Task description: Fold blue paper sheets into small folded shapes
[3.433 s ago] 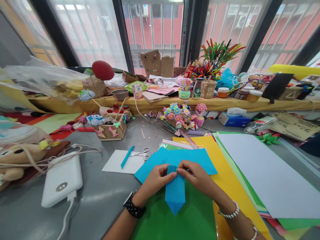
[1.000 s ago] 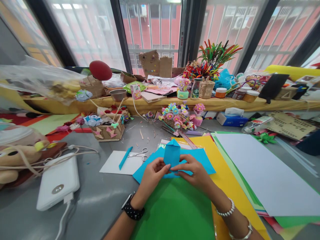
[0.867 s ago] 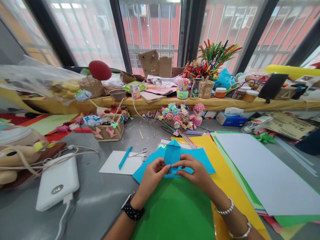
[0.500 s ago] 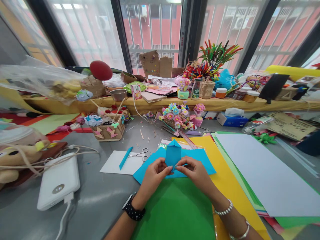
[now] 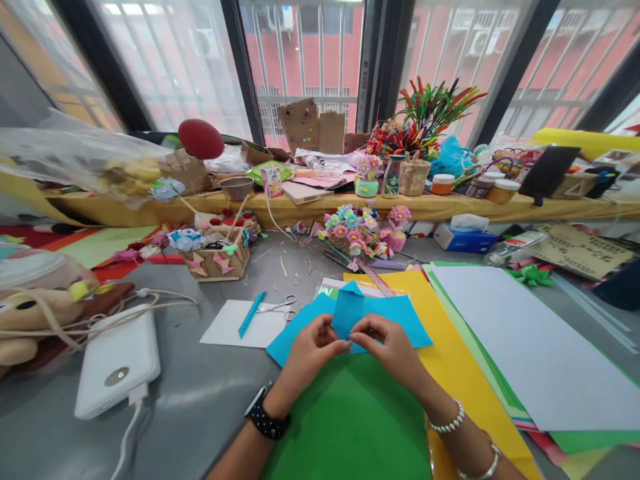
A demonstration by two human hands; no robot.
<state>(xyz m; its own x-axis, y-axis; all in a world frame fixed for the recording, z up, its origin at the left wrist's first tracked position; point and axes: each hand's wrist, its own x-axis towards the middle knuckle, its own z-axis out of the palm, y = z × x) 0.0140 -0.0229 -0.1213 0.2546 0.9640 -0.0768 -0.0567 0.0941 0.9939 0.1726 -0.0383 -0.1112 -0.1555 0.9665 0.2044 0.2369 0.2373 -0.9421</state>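
Between my two hands is a small folded piece of blue paper, held up with its pointed end away from me. My left hand pinches its near left edge between thumb and fingers. My right hand pinches the near right edge, the thumbs almost meeting at the bottom. My fingers hide part of the near fold. Beneath lies a larger sheet of blue paper, and nearer to me a green sheet. Scissors and a folded blue strip rest on a white card to the left.
A yellow sheet and a stack of paper topped by a white sheet lie to the right. At left is a white power bank with a cable. Further back stand a cardboard basket, craft flowers and a tissue box.
The folded blue paper has tilted slightly, and its near end sits lower between my fingers. My thumbs have shifted a little along its bottom edge.
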